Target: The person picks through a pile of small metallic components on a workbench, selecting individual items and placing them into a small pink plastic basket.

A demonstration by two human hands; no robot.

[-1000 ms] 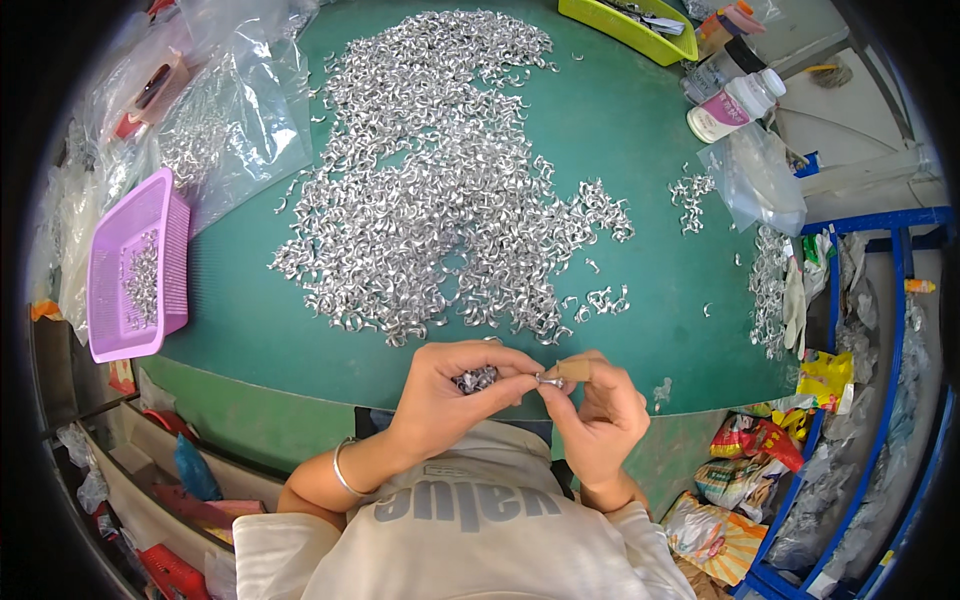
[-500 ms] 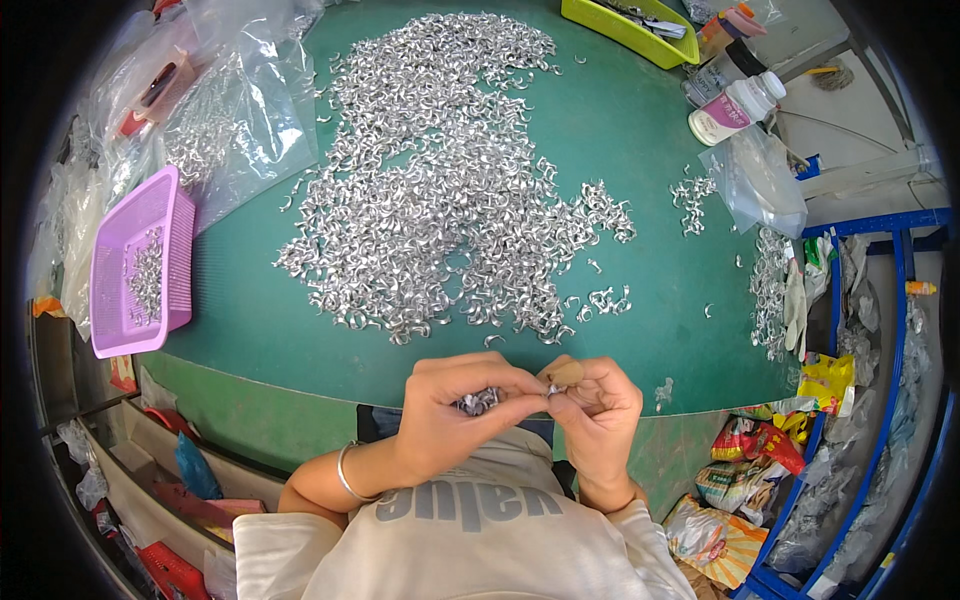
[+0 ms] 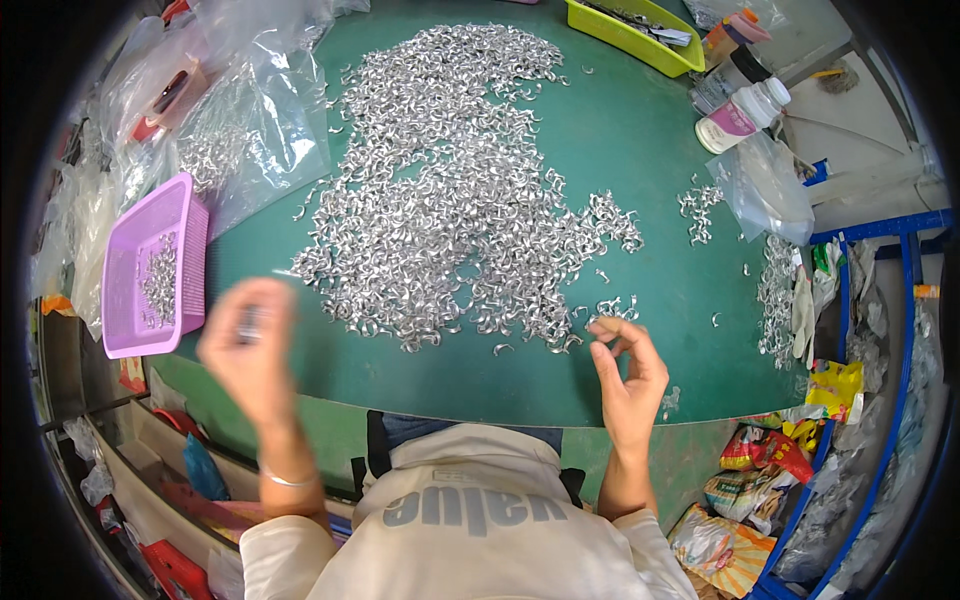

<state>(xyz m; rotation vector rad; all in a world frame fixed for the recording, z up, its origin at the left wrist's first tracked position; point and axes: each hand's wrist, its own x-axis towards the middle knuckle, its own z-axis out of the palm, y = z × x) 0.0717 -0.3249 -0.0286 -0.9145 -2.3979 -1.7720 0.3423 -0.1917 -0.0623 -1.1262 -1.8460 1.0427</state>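
A yellow-green tray (image 3: 640, 40) sits at the green table's (image 3: 640, 180) far edge, two white bottles (image 3: 740, 105) beside it. Clear plastic bags (image 3: 250, 130) lie far left; colourful wrappers (image 3: 760, 470) pile lower right.

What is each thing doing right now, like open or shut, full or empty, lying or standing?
Left hand: blurred, closed around small metal bits, near the pink basket.
Right hand: fingers loosely open, at the pile's edge.
Metal clips: loose heap spread over the green table.
Pink basket: nearly empty, a few clips inside.
White bottle: lying down, capped.
Yellow tray: holds some items.
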